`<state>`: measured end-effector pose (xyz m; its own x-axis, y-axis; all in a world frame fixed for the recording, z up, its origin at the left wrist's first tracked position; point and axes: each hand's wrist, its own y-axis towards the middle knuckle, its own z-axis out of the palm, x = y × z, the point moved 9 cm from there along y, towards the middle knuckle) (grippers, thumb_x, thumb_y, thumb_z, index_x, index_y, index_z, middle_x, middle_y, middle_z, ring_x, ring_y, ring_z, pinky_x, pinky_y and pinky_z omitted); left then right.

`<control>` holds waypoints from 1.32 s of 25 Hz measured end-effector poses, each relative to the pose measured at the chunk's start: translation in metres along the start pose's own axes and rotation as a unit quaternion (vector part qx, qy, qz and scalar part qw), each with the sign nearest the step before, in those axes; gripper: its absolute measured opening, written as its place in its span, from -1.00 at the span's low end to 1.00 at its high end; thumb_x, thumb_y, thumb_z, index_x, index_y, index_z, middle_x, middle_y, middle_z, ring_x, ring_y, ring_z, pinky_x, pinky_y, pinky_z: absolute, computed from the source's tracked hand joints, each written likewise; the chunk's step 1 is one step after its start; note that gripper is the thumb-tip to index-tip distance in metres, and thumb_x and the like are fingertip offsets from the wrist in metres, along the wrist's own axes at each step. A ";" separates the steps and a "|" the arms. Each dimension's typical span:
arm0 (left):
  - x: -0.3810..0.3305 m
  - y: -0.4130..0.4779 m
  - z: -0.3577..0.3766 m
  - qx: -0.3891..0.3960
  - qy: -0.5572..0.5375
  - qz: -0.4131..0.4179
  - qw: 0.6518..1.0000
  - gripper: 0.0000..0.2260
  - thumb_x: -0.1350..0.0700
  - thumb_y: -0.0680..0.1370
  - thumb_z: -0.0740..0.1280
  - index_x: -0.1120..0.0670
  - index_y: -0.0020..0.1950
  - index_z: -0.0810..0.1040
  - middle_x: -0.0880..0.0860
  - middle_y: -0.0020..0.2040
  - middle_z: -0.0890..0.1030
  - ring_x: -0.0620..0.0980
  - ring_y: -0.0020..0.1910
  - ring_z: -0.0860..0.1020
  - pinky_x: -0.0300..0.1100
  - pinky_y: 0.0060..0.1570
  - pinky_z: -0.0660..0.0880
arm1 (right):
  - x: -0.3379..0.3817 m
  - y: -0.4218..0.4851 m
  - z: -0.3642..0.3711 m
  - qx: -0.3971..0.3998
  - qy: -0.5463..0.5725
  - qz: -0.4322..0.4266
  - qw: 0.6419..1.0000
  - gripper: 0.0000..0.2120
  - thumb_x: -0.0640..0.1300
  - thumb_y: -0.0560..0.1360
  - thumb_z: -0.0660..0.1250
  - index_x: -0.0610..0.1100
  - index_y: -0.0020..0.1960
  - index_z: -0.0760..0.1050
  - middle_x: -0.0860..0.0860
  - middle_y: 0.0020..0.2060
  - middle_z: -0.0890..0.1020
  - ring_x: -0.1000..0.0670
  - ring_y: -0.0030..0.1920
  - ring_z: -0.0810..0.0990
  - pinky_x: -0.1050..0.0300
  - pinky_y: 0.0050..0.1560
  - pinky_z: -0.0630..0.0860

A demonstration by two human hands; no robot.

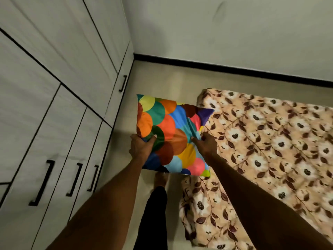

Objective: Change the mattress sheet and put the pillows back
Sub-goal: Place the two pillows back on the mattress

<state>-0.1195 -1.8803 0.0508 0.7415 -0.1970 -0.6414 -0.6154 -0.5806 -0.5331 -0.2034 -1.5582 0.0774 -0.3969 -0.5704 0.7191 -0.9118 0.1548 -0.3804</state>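
From the head view, you are holding a pillow [169, 134] out in front of you with both hands, above the floor [162, 82] and just beside the left edge of the mattress [270, 141]. The pillow wears a cover of overlapping coloured circles in orange, teal, blue, yellow, pink and purple, and its far right corner overlaps the near corner of the mattress in the frame; you cannot tell whether it touches there. Your left hand [141, 147] grips the pillow's left edge, thumb lying on the top face and the fingers curled under out of sight. Your right hand [207, 143] pinches a fold of the cover on the pillow's right side, the fabric bunched and creased where the fingers close on it. The mattress lies low on the floor to your right, covered by a beige sheet [243, 127] printed with white flowers and brown leaves; the sheet hangs down over the near side and gathers loosely by your leg. Your bare foot [161, 178] and a dark trouser leg [155, 213] show below the pillow. To your left stands a pale wardrobe [54, 87] with black bar handles, and a plain wall [234, 33] with a dark skirting runs behind the mattress.
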 end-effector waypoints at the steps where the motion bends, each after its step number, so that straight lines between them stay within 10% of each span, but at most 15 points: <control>1: -0.004 -0.027 -0.006 0.001 -0.007 0.006 1.000 -0.27 -0.28 0.39 0.57 0.13 0.31 0.37 0.16 0.23 0.59 0.23 0.24 0.57 0.20 0.30 0.48 | -0.001 -0.023 -0.021 -0.004 0.007 -0.004 1.000 -0.61 0.05 0.46 0.52 -0.24 -0.21 0.48 -0.16 -0.31 0.56 -0.12 -0.25 0.50 -0.08 -0.22 0.38; 17: -0.086 -0.539 0.195 0.248 -0.036 0.183 0.951 -0.39 -0.10 0.48 0.58 0.17 0.29 0.35 0.09 0.07 0.55 0.11 0.05 0.55 -0.10 0.01 0.44 | -0.233 -0.401 -0.492 -0.306 0.148 0.103 0.935 -0.73 -0.11 0.54 0.48 -0.21 -0.20 0.47 -0.07 -0.35 0.52 -0.01 -0.33 0.44 0.04 -0.30 0.34; 33: -0.168 -0.746 0.570 0.329 -0.003 0.163 0.930 -0.52 -0.09 0.48 0.57 0.09 0.15 0.40 0.04 -0.06 0.58 0.15 -0.01 0.59 0.02 0.06 0.54 | -0.480 -0.335 -0.820 -0.373 0.134 0.191 0.898 -0.78 -0.11 0.53 0.51 -0.23 -0.13 0.54 -0.05 -0.28 0.60 -0.01 -0.25 0.51 0.08 -0.25 0.39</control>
<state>0.0628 -0.9642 0.2415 0.4867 -0.2729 -0.8299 -0.8389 0.1189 -0.5311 0.2060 -0.6747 0.3364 -0.6153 -0.1617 0.7715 -0.4812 0.8523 -0.2051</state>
